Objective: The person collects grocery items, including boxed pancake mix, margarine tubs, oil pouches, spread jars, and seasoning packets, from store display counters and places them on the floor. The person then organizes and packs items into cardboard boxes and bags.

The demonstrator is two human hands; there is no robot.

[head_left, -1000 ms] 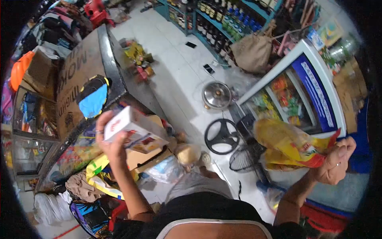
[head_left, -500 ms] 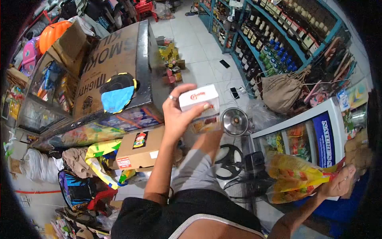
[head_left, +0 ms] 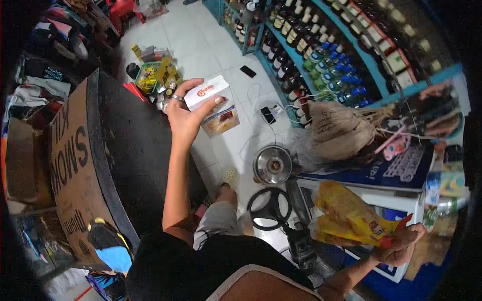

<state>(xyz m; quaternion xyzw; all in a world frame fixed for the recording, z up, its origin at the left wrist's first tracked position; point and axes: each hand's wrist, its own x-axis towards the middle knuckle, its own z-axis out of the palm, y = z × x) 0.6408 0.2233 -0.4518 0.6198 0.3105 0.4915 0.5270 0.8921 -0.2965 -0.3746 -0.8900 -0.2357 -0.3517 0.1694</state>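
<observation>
My left hand (head_left: 186,118) is closed around a cream carton (head_left: 216,108), thumb on the near side and fingers behind. The carton is white on top with red lettering, and a food picture shows on its side. At the lower right, my right hand (head_left: 401,243) grips the red-edged end of a yellow plastic pack (head_left: 349,215). That pack is partly see-through and hangs out to the left of the hand; its contents I cannot make out. It is in front of a white-framed glass-top freezer (head_left: 409,205).
A large cardboard box (head_left: 75,175) with black edges stands at left. Blue shelves (head_left: 301,60) of bottles line the right. On the floor are a steering wheel (head_left: 269,208), a round metal burner (head_left: 272,164), phones with cables (head_left: 268,115) and a basket of small packs (head_left: 148,78). A beige sack (head_left: 339,128) lies by the freezer.
My view has swung to the right and I have stepped forward, so the big box has slid left. Both hands keep their hold on the carton and the yellow pack.
</observation>
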